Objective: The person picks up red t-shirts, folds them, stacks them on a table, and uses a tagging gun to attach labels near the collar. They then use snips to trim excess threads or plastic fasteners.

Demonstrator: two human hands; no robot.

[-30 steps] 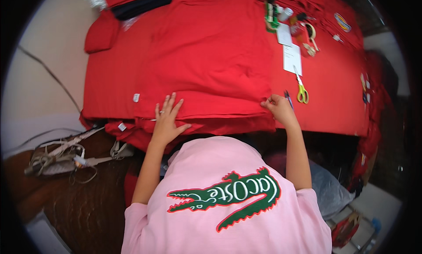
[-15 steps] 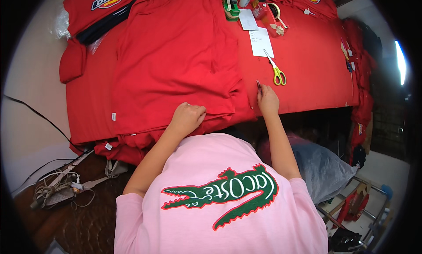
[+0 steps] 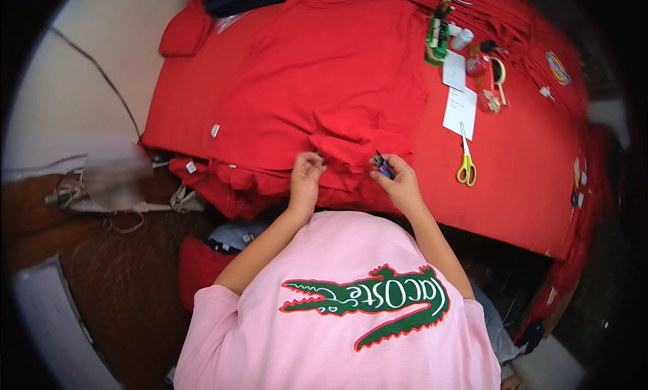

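A red garment (image 3: 324,73) lies spread on the red-covered table, bunched into folds along its near edge between my hands. My left hand (image 3: 307,175) is at the left side of these folds. Its fingers are curled and slightly blurred, and they appear to pinch the cloth. My right hand (image 3: 399,182) is closed round small blue-handled thread snips (image 3: 383,165), dark blades pointing up and away. The snips are beside the right end of the bunched cloth; whether the blades touch it I cannot tell.
Yellow-handled scissors (image 3: 466,164) lie to the right, their tip over a white paper sheet (image 3: 460,113). Behind stand a green tool (image 3: 437,39), a white bottle (image 3: 462,39) and a tape roll (image 3: 499,73). Red garments (image 3: 540,52) are piled far right. Cables (image 3: 71,191) lie at left.
My view has turned, shifting the table rightward and down. The garment's near edge is now bunched up. My right hand has come leftward with the snips, from the table to the folds.
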